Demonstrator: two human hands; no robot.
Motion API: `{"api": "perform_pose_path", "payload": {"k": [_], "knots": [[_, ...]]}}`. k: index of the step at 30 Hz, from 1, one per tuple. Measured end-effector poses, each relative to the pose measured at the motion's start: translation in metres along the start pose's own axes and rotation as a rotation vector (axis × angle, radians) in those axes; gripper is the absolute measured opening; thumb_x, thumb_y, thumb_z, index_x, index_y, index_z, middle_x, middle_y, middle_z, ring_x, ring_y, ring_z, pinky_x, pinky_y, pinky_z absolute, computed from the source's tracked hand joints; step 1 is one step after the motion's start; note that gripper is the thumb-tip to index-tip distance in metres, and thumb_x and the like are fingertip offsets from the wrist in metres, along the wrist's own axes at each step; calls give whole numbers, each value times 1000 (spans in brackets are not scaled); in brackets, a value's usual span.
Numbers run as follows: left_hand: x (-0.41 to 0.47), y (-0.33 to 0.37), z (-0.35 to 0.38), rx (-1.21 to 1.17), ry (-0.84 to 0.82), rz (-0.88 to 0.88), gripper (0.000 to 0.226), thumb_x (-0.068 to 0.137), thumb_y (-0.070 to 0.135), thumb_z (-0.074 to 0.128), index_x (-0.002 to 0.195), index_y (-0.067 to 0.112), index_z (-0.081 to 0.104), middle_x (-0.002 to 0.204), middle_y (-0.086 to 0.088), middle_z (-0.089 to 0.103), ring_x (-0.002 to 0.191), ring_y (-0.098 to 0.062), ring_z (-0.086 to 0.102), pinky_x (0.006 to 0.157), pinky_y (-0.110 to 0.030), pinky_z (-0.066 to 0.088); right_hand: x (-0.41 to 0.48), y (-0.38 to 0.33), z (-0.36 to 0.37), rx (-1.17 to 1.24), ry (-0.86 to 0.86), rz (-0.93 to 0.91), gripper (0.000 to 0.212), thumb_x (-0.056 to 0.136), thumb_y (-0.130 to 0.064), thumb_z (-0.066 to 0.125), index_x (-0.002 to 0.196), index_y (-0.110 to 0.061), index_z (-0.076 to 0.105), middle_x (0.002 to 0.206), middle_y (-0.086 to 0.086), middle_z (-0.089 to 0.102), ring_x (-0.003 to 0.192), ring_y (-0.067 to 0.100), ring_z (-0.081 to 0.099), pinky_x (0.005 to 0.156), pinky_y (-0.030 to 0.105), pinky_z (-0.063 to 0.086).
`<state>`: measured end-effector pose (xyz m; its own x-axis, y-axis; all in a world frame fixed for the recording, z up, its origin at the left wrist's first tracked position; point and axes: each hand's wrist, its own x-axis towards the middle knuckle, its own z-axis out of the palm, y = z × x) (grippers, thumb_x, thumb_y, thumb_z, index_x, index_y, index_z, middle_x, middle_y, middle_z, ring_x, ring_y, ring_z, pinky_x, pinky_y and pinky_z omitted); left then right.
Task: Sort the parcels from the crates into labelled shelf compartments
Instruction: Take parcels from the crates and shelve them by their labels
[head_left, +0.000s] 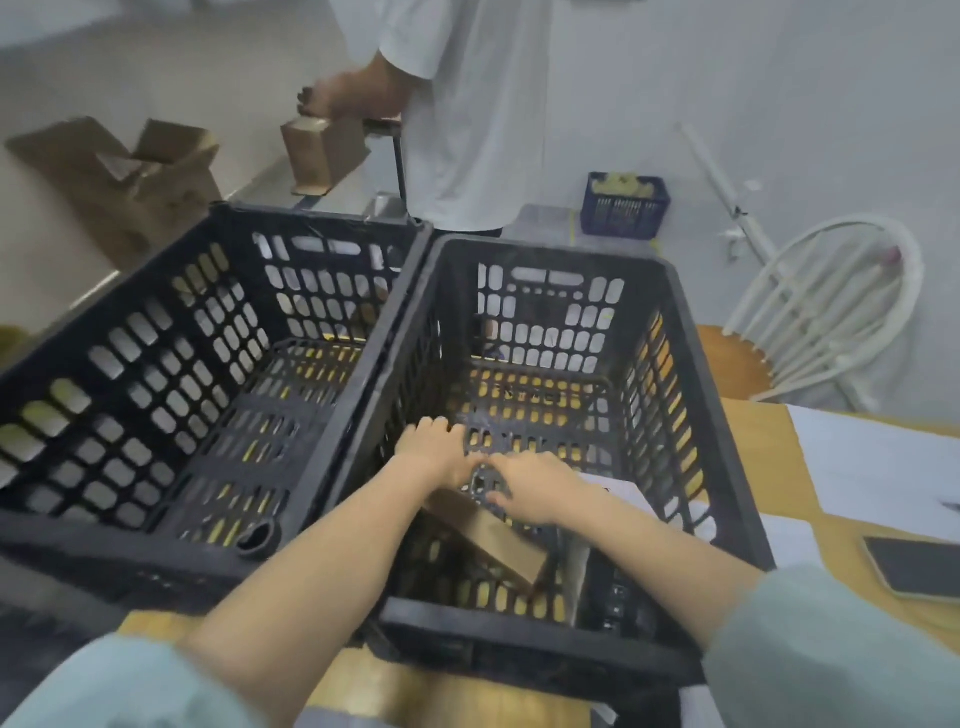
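Head view, parcel (501, 543) tilted, long axis diagonal

A person in a white shirt (467, 130) stands at top centre. In the upper left, an open cardboard box (130, 171) sits on the floor. At right stands a white spindle-back chair (831, 312) with a wooden seat, and a white pole (714, 176) leans against the wall behind it. Lower right — a dark phone (914, 566) lies on the wooden table (769, 457), just beside white paper sheets (872, 467).
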<state>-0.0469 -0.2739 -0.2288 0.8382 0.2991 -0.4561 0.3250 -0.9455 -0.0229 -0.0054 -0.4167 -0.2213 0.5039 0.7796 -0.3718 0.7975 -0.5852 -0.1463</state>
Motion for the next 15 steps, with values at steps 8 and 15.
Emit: {"api": "perform_pose_path", "payload": {"k": [8,15], "knots": [[-2,3,16,66,-200,-16,62,100,55,33,146,14,40,144,-13,48,131,-32,48,106,-41,36,0,1,21,116,-421,23,61,95,-48,49,145,-17,34,137,12,52,119,30,53,91,37,42],[6,5,10,-360,20,-39,44,96,36,55,135,16,50,131,-10,56,117,-30,56,98,-39,48,4,4,17,280,-307,62,43,95,-37,54,127,-9,48,123,13,59,106,28,58,76,30,41]]}}
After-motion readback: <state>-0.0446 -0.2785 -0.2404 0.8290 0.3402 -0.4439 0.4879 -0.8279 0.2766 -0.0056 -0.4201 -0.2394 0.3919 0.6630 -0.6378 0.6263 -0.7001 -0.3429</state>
